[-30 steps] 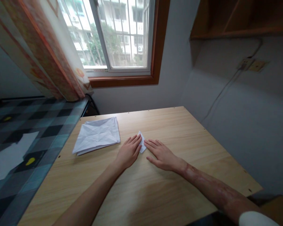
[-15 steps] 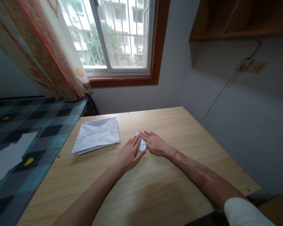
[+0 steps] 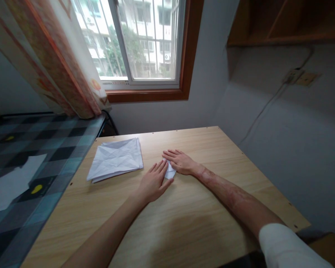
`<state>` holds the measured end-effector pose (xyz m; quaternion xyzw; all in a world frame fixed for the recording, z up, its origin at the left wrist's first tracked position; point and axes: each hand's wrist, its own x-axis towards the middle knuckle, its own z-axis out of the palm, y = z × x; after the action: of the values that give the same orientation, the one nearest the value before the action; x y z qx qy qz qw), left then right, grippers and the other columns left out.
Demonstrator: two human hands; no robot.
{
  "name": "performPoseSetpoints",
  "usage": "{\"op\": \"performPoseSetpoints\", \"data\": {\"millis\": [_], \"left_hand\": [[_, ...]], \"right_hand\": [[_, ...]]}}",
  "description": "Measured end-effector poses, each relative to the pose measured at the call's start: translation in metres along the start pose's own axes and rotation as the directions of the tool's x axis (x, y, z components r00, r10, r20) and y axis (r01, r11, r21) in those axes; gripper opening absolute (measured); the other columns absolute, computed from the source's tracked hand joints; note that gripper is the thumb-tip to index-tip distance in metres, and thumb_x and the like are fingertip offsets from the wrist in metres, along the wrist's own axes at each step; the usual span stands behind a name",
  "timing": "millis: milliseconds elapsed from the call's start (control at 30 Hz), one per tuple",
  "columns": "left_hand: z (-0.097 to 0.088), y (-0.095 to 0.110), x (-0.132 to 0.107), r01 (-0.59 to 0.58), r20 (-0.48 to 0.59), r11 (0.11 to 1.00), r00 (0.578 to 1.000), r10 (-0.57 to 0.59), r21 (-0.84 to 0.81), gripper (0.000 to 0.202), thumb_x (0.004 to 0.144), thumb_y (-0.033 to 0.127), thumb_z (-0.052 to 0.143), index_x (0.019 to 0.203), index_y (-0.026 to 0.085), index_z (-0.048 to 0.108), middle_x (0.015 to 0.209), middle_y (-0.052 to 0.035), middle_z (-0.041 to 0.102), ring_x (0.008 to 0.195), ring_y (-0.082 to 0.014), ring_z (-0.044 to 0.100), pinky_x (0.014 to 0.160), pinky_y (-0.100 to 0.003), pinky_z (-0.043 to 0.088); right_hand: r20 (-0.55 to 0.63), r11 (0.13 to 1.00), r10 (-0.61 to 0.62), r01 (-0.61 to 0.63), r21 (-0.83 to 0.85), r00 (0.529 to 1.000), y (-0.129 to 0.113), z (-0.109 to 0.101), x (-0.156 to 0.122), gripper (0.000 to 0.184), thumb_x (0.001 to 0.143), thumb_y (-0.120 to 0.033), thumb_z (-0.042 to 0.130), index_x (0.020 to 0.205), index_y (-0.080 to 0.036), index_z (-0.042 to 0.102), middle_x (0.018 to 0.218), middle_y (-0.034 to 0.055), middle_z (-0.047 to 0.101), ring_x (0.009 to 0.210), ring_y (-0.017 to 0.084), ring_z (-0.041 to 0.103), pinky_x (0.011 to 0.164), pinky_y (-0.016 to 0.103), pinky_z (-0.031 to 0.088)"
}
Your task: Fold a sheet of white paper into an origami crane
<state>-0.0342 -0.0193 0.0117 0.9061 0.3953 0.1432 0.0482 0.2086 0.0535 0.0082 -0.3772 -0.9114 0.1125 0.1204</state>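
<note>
A small folded piece of white paper (image 3: 170, 172) lies on the wooden table (image 3: 190, 223), partly hidden under both hands. My left hand (image 3: 154, 181) rests flat on its left side, fingers stretched forward and thumb out along its near edge. Across its far end lies my right hand (image 3: 181, 161), palm down with the fingers extended to the left. Left of the hands is a stack of creased white paper sheets (image 3: 117, 158), which neither hand touches.
Beside the table on the left is a checked cloth surface (image 3: 67, 149) with torn-looking white paper (image 3: 15, 184) on it. A window (image 3: 150, 41) and a curtain (image 3: 64, 63) are behind. At upper right hang a wooden shelf (image 3: 284, 41) and a wall socket (image 3: 298, 77).
My right hand has slid a little away from me, up over the far end of the folded paper. My left hand stays in place on it.
</note>
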Motion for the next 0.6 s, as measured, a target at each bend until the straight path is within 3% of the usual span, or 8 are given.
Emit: {"op": "performPoseSetpoints", "data": {"millis": [167,333,600], "left_hand": [[-0.006,0.005,0.0,0.017,-0.036,1.0,0.999,-0.016,0.019,0.069,0.113,0.058,0.047,0.166,0.013,0.049,0.176,-0.0186,0.044,0.163,-0.0322,0.046,0.135,-0.053,0.037],[-0.012,0.01,-0.001,0.029,-0.12,0.999,0.992,-0.023,0.046,0.055,0.111,0.049,0.055,0.155,0.017,0.062,0.163,-0.0168,0.062,0.149,-0.0345,0.061,0.128,-0.054,0.046],[-0.012,0.004,0.001,0.078,-0.184,0.997,0.98,-0.075,0.013,0.033,0.112,0.04,0.055,0.134,0.025,0.074,0.144,-0.0113,0.075,0.129,-0.0327,0.069,0.111,-0.054,0.055]], "right_hand": [[-0.043,1.0,0.026,-0.026,-0.002,0.999,0.0,0.001,-0.007,0.061,0.114,-0.031,0.042,0.174,-0.029,0.039,0.182,0.0038,0.034,0.169,0.027,0.033,0.137,0.054,0.026],[-0.068,0.996,0.088,-0.089,-0.004,0.994,0.0,-0.003,-0.021,0.061,0.113,-0.031,0.044,0.174,-0.029,0.04,0.181,0.0044,0.037,0.168,0.029,0.035,0.136,0.056,0.029],[-0.192,0.99,0.141,-0.141,0.015,0.971,-0.001,0.001,-0.036,0.056,0.114,-0.036,0.048,0.169,-0.025,0.049,0.175,0.0106,0.049,0.163,0.031,0.044,0.133,0.057,0.034]]}}
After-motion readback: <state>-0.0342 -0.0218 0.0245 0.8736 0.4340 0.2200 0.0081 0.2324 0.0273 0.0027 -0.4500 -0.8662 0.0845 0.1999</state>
